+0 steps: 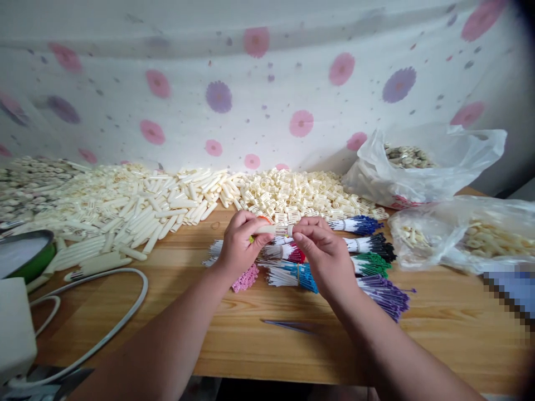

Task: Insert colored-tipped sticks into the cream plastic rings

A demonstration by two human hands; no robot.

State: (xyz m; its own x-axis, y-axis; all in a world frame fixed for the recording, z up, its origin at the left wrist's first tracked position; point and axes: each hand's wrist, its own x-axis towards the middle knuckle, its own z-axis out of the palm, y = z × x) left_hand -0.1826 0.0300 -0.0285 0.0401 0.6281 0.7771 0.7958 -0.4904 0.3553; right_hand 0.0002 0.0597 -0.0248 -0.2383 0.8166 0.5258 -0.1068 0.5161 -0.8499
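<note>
My left hand (240, 242) is closed around a cream plastic tube (267, 229), with something orange and yellow-green showing between its fingers. My right hand (321, 248) pinches a small ribbed cream piece (286, 229) at the tube's right end. Both hands hover over bundles of thin white sticks with coloured tips (368, 262): blue, black, green, purple, red, pink. They lie on a wooden table (251, 340).
Heaps of cream tubes (142, 209) and small ribbed cream pieces (301, 195) line the back. Two plastic bags of parts (422, 164) sit at right. Tweezers (288, 326) lie near the front. A green-rimmed bowl (25, 256), a white box and a cable (104, 328) are at left.
</note>
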